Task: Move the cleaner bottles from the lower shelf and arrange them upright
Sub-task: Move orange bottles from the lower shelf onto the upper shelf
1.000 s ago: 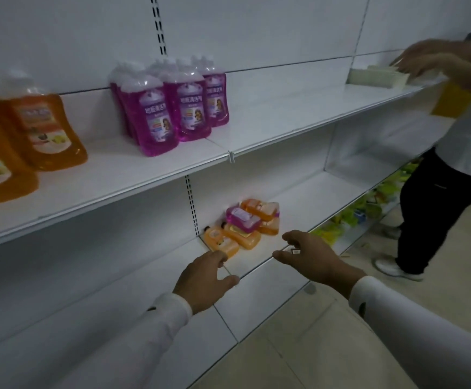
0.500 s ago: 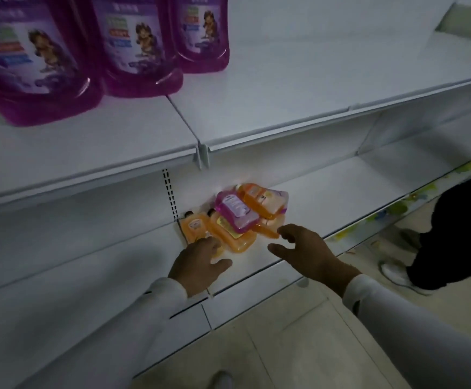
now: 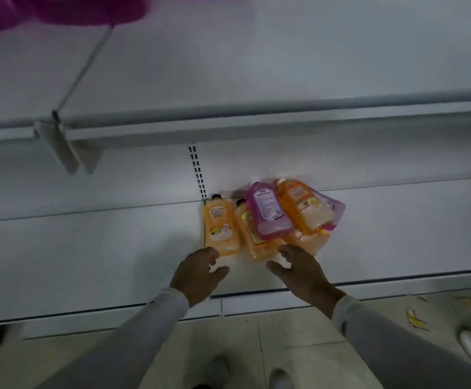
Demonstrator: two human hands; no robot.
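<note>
Your left hand (image 3: 197, 273) & right hand (image 3: 301, 269) hover over the white metal lower shelf (image 3: 88, 248), fingers loosely spread, holding nothing. Just past them, at the back, lies the heap of orange and pink plastic cleaner bottles (image 3: 270, 220), all flat. Left fingertips sit next to the leftmost orange bottle (image 3: 220, 227); can't tell if touching.

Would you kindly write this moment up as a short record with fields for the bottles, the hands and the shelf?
bottles: pile lying flat on the lower shelf; orange bottle alone at left, pink bottle on top of others
upright on this shelf: none
left hand: open, fingertips at the orange bottle's base, contact unclear
right hand: open, at the pile's front edge
upper shelf: purple bottle bases at top left, blurred
</note>
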